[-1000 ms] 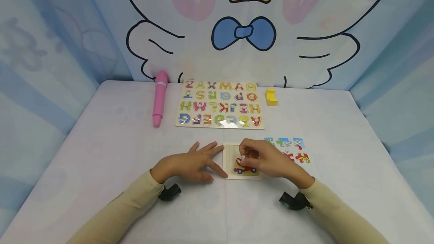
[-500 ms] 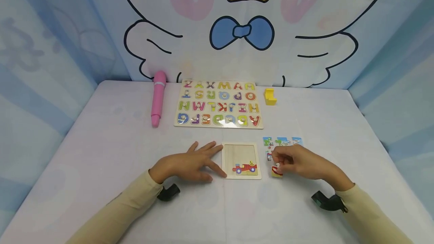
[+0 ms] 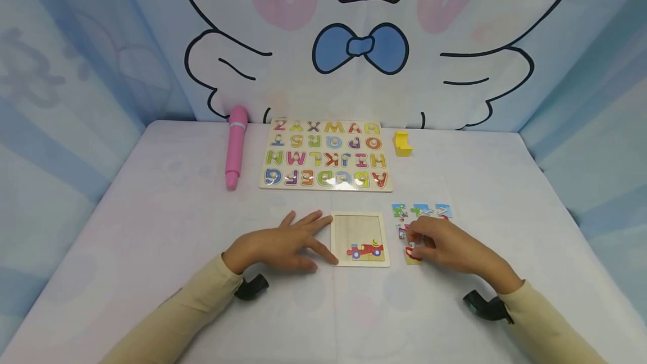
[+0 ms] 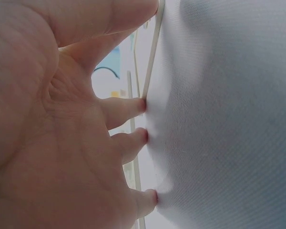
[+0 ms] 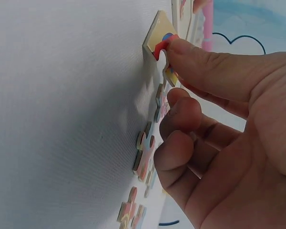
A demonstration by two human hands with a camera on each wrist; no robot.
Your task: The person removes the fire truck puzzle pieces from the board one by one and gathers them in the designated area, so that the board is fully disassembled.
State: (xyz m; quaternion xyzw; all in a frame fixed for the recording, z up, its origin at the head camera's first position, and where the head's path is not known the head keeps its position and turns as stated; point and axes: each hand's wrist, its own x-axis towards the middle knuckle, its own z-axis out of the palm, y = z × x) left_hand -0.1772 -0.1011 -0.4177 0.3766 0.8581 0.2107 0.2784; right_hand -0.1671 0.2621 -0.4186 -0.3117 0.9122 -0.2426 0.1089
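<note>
My left hand [image 3: 288, 247] lies flat with spread fingers, thumb and fingertips at the left edge of a small wooden puzzle tray [image 3: 335, 240]. Joined pieces in the tray's lower right show a red vehicle [image 3: 365, 250] with purple wheels. To the right of the tray, my right hand [image 3: 450, 243] pinches a jigsaw puzzle piece [image 5: 157, 38] with yellow, red and blue print between thumb and index finger. The right wrist view has this piece tilted at the table surface. More loose puzzle pieces [image 3: 420, 210] lie beyond and partly under that hand.
Behind the tray lies an alphabet peg board [image 3: 326, 189]. A pink pen-shaped thing [image 3: 235, 150] is left of it, and a small yellow block [image 3: 402, 145] sits to its right. A printed cloth backdrop [image 3: 293, 89] rises at the table's far edge.
My right hand has moved right from over the tray to the loose pieces and pinches one there. The vehicle pieces in the tray are now uncovered. My left hand stays put.
</note>
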